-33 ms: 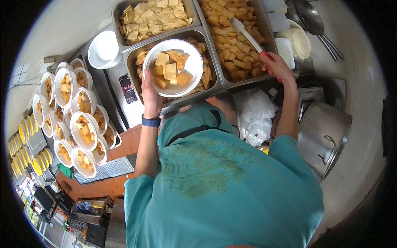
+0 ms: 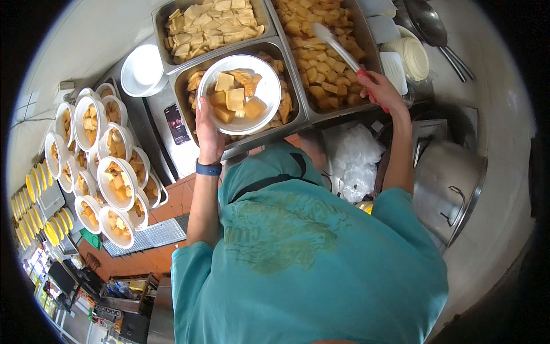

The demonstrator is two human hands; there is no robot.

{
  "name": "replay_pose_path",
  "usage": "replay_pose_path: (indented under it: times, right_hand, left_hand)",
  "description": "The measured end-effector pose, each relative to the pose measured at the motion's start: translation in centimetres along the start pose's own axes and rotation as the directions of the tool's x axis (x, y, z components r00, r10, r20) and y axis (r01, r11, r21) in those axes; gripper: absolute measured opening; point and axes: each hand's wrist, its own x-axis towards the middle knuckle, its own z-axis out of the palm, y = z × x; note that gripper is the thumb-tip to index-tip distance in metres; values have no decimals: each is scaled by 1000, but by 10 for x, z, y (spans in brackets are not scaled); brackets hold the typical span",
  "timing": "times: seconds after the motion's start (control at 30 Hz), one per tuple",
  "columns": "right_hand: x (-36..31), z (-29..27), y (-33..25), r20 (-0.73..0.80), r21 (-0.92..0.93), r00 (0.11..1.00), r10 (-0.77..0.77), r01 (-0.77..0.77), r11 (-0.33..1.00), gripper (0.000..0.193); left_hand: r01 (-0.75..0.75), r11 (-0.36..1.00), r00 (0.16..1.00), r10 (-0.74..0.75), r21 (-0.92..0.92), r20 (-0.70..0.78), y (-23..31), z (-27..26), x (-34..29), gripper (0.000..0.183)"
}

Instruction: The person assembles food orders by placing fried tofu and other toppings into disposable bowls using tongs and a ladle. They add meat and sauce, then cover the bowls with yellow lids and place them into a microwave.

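Observation:
My left hand [image 2: 209,135] is closed on the left rim of a round white bowl [image 2: 268,92], tilted so its inside shows. Pale square slabs, amber chunks and browned pieces lie in it. It sits above a steel pan [image 2: 189,122] of browned pieces, hiding much of them. In my right hand [image 2: 380,92] are the red handles of tongs [image 2: 339,49]. Their pale tip hangs over a larger pan [image 2: 375,57] full of amber chunks in broth, with nothing visible gripped in it. Behind the bowl stands a third pan [image 2: 158,26] of flat pale slabs.
Stacked filled white bowls [image 2: 117,183] stand at the left, near a white tub [image 2: 143,70] and a phone [image 2: 177,123]. Cream lids [image 2: 413,59], dark ladles [image 2: 427,23], plastic bags [image 2: 361,163] and a large steel pot [image 2: 444,189] lie to the right.
The tongs' tip has shifted slightly to the left and away from me. My left hand and the bowl have barely moved.

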Motion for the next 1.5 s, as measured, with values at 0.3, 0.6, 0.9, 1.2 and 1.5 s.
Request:
replay_pose_path:
  times: [0.3,0.6,0.9,1.2,1.5]
  right_hand:
    - [79,-15,-36,32,-870,996,81,-13,493,45]
    - [76,-73,-57,194,-620,972,130,19,784,39]
    - [-83,-19,-113,223,-329,974,50,26,944,36]
    - [-110,15,-120,90,-251,991,-94,115,961,49]
    - [-65,87,-81,255,97,952,-172,151,984,33]
  left_hand:
    - [23,1000,998,-23,-1,56,-6,8,4,54]
    - [12,999,996,-16,39,82,-12,-5,6,59]
    - [-21,999,999,19,38,34,-4,-9,13,58]
    - [-163,980,942,189,115,-277,71,-45,-9,62]
    - [-428,823,618,567,372,-544,276,-276,-4,49]
